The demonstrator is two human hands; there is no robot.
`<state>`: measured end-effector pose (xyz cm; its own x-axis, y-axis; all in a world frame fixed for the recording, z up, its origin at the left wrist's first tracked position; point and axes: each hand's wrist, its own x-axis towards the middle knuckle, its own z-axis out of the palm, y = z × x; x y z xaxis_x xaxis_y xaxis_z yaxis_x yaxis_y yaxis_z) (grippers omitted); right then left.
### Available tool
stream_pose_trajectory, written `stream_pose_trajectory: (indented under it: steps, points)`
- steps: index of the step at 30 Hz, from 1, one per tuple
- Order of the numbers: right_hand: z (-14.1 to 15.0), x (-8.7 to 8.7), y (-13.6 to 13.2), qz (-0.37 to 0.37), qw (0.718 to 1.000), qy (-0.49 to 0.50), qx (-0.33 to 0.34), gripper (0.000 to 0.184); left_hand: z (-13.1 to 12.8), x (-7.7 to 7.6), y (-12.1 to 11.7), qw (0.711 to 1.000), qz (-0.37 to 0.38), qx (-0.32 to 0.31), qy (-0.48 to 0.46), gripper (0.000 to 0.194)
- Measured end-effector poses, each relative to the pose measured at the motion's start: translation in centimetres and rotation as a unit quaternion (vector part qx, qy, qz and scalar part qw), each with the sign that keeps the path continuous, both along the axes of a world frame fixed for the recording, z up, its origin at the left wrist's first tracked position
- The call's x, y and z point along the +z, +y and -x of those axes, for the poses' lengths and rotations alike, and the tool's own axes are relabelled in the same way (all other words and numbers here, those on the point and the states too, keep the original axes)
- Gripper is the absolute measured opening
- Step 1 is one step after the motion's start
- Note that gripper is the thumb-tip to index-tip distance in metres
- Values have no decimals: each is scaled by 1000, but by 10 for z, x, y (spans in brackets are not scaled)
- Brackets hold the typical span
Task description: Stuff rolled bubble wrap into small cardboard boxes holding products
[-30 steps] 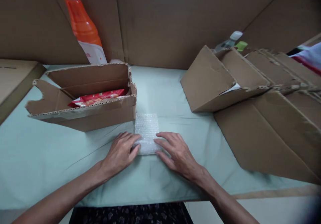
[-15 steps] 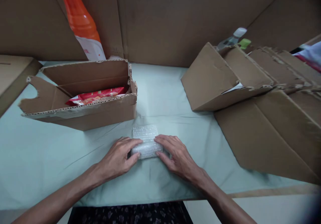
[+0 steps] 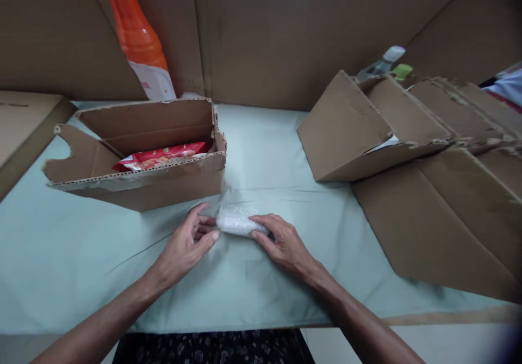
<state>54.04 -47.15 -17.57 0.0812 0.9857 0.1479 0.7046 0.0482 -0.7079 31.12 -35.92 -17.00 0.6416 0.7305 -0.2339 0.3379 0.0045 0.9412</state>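
A small roll of clear bubble wrap lies crosswise on the pale green cloth in front of me. What it may contain cannot be made out. My right hand grips its right end between thumb and fingers. At the other end, my left hand has its fingers apart and curved, with the thumb close by the roll's left tip. A little of the wrap shows behind the roll, toward the box.
An open cardboard box holding a red snack packet stands at left. Behind it is an orange drink bottle. Several cardboard compartments fill the right side, with a clear bottle behind. Cardboard panels wall the back.
The bubble wrap has been rolled away from me, and its flat flap is now shorter. My left hand has come off the roll and opened. My right hand keeps its hold.
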Motion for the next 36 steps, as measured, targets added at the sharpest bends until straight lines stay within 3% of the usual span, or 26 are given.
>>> stream_pose_trajectory:
  steps: [4,7,10,12,15,21,24,27,31,33,36]
  points:
    - [8,2,-1,40,995,85,28,25,-5,2,-3,992,103,-29,-65,82]
    - [11,4,-3,32,992,107,54,24,-12,6,-7,992,104,-28,-71,78]
    - [9,9,-3,16,993,116,27,37,-14,11,-8,993,87,-32,-80,73]
    - [7,12,-1,41,988,143,27,45,-12,13,-8,994,56,-39,-82,68]
    - [9,14,4,98,977,182,53,32,-7,14,-7,997,-20,-36,-69,60]
    - [14,24,20,92,979,177,44,21,4,19,-6,979,-193,-30,-65,49]
    - [8,42,27,88,984,147,38,23,14,34,-1,922,-371,14,-112,53]
    - [-4,66,32,60,990,122,22,24,29,56,10,821,-551,89,-121,58]
    - [-18,99,40,-43,993,106,-20,17,48,81,37,724,-655,211,-35,63]
    - [-21,115,46,-87,991,90,-35,16,55,85,50,707,-667,237,4,60]
    - [-17,141,63,-140,988,35,-57,16,61,81,63,716,-665,211,25,43]
